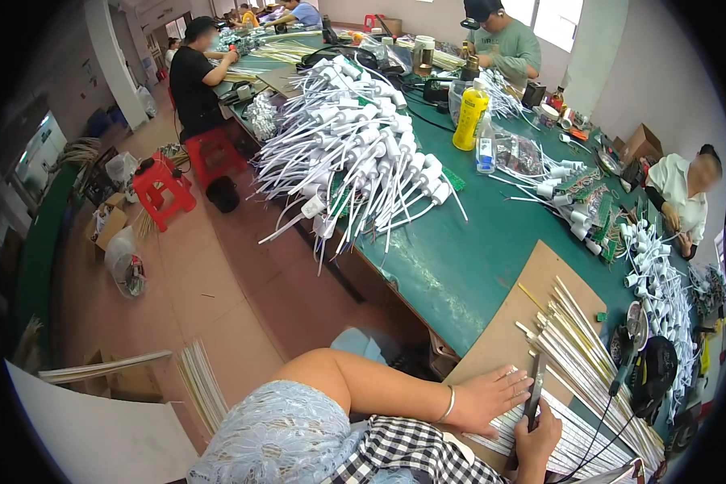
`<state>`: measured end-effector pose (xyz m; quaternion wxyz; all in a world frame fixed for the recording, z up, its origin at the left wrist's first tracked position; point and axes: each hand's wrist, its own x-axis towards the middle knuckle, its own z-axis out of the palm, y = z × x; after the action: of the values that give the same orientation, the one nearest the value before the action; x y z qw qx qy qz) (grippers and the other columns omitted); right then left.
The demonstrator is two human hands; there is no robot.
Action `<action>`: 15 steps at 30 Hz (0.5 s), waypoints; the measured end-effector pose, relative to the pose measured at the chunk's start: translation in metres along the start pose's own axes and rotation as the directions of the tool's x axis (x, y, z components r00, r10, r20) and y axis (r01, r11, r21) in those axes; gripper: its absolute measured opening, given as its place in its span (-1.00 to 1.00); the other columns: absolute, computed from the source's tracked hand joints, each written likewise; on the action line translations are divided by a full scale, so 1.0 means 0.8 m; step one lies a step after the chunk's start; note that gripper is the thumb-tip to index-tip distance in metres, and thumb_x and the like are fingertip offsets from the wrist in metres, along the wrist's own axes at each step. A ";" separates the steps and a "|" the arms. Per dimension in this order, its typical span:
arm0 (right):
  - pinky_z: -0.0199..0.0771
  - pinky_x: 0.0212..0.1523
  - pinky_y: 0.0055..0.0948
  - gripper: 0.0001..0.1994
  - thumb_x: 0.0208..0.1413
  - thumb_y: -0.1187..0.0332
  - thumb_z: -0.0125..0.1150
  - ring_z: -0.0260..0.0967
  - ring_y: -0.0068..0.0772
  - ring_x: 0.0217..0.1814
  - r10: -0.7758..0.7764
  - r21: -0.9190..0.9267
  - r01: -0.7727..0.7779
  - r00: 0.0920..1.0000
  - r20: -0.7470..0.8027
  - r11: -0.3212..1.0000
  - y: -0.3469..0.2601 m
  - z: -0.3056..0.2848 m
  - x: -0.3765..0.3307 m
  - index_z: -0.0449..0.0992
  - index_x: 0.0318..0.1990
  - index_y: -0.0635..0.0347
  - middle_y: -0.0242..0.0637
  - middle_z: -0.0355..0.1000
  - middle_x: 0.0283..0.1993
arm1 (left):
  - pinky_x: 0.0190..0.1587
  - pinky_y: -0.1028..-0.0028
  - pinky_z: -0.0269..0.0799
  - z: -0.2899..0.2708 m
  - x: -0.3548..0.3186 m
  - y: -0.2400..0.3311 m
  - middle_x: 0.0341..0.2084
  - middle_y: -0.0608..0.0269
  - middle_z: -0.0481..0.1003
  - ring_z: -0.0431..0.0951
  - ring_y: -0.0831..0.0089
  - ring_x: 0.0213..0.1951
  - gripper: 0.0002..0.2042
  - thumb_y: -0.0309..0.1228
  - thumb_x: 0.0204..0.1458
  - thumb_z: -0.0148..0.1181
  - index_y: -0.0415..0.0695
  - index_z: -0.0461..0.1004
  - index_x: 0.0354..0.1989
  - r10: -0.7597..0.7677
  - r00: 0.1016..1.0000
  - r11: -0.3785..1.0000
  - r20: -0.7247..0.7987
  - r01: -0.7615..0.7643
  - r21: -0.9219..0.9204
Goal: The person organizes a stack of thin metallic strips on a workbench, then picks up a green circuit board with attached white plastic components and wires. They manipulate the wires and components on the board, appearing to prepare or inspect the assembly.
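My left hand [490, 401] lies flat, fingers stretched out, on a row of thin white strips [569, 427] at the table's near edge. In my right hand [538, 440] is a flat, narrow metal bar [538, 375] with a dark lower part; the fingers are closed around it. The bar stands out past my left fingertips, over the strips. Whether it is a knife or a straight bar, I cannot tell. Beyond the hands, a bundle of long thin yellowish strips [577, 339] rests on a brown board [504, 315].
A heap of white cylindrical parts with wires [355, 137] covers the far left of the green table [436, 258]. A yellow bottle [470, 117] stands behind. On the right lie a black-handled tool with a cable [621, 375] and more wired parts [657, 274]. Several people work around the table.
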<state>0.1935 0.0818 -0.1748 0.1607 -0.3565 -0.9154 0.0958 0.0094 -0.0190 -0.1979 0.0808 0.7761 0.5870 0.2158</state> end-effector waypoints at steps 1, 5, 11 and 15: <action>0.24 -0.26 -0.18 -0.48 -0.25 0.40 0.25 0.26 -0.10 -0.38 0.049 0.025 -0.050 0.997 0.052 0.998 -0.004 -0.004 0.002 0.44 0.00 0.30 -0.18 0.40 -0.48 | 0.40 0.07 -0.27 -0.001 0.001 0.001 0.35 -0.18 -0.01 -0.10 -0.02 0.40 -0.10 0.17 -0.01 0.08 -0.37 0.08 0.31 0.001 1.000 1.000 0.003 -0.001 -0.003; 0.24 -0.24 -0.16 -0.49 -0.18 0.39 0.23 0.29 -0.07 -0.36 0.116 0.054 -0.126 0.980 0.163 0.991 -0.009 -0.008 0.009 0.37 0.04 0.27 -0.15 0.41 -0.44 | 0.40 0.05 -0.27 -0.016 0.000 0.003 0.36 -0.19 -0.07 -0.13 -0.05 0.40 -0.13 0.11 0.05 0.06 -0.38 0.02 0.32 -0.025 1.000 0.999 0.008 0.025 -0.042; 0.27 -0.21 -0.11 -0.52 -0.10 0.35 0.25 0.36 0.06 -0.32 0.137 0.048 -0.149 0.971 0.196 0.988 -0.003 -0.007 0.011 0.36 0.05 0.23 -0.01 0.46 -0.34 | 0.37 -0.05 -0.32 0.011 0.005 0.039 0.39 -0.24 -0.21 -0.23 -0.14 0.41 -0.17 0.03 0.16 -0.04 -0.30 -0.20 0.39 -0.256 0.915 0.961 -0.312 0.204 -0.188; 0.33 -0.24 -0.02 -0.53 -0.05 0.30 0.30 0.36 0.16 -0.32 0.235 0.046 -0.259 0.927 0.292 0.965 -0.016 -0.015 0.019 0.38 0.04 0.24 0.06 0.48 -0.31 | 0.36 -0.08 -0.34 0.022 0.014 0.065 0.39 -0.26 -0.24 -0.27 -0.20 0.41 -0.19 0.03 0.18 -0.08 -0.27 -0.23 0.41 -0.371 0.909 0.900 -0.191 0.301 -0.317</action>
<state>0.1793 0.0834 -0.1568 0.0294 -0.4446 -0.8717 0.2038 0.0652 -0.0213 -0.1916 0.1524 0.6099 0.6817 0.3741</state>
